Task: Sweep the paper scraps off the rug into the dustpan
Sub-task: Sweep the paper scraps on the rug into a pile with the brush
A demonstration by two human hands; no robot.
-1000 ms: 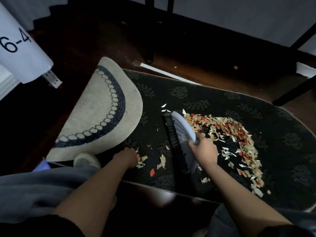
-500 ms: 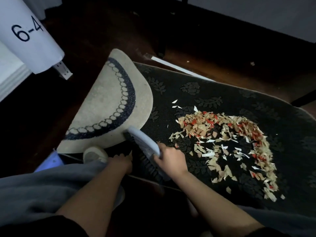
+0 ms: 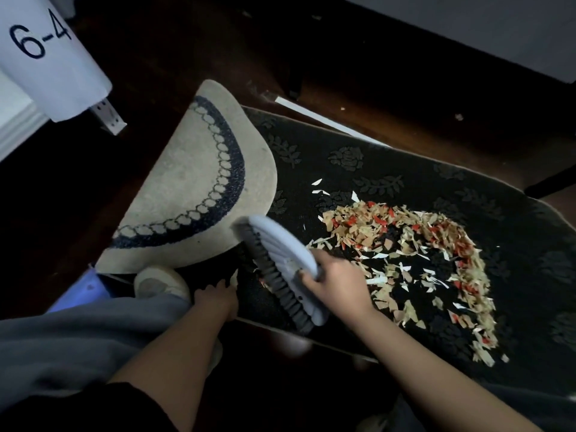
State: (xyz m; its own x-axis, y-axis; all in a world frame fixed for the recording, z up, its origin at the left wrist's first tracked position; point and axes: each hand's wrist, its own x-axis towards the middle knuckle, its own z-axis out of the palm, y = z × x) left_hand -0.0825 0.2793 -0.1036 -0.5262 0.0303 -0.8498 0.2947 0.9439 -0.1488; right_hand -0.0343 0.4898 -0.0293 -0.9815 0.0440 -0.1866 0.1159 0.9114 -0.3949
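Observation:
A black floral rug (image 3: 389,169) holds a curved heap of tan, red and white paper scraps (image 3: 420,254). My right hand (image 3: 336,279) grips a light blue hand brush (image 3: 280,263) with black bristles. The brush lies slanted over the rug's near left part, just left of the heap. A few white scraps (image 3: 321,190) lie apart beyond the heap. My left hand (image 3: 215,299) rests on the rug's near edge beside the brush and holds nothing. A lavender plastic piece (image 3: 78,291), maybe the dustpan, shows at the lower left, mostly hidden by my grey trouser leg.
A beige half-round mat (image 3: 193,188) with a dark blue ring overlaps the rug's left end. My shoe (image 3: 159,282) sits by its near edge. A white sheet marked 6-4 (image 3: 46,51) hangs at upper left. Dark furniture legs (image 3: 294,82) and a white strip (image 3: 314,115) stand beyond the rug.
The brush swung from the heap's left edge back to the rug's near left corner, then slightly right again. Loose scraps near my left hand are gone from there.

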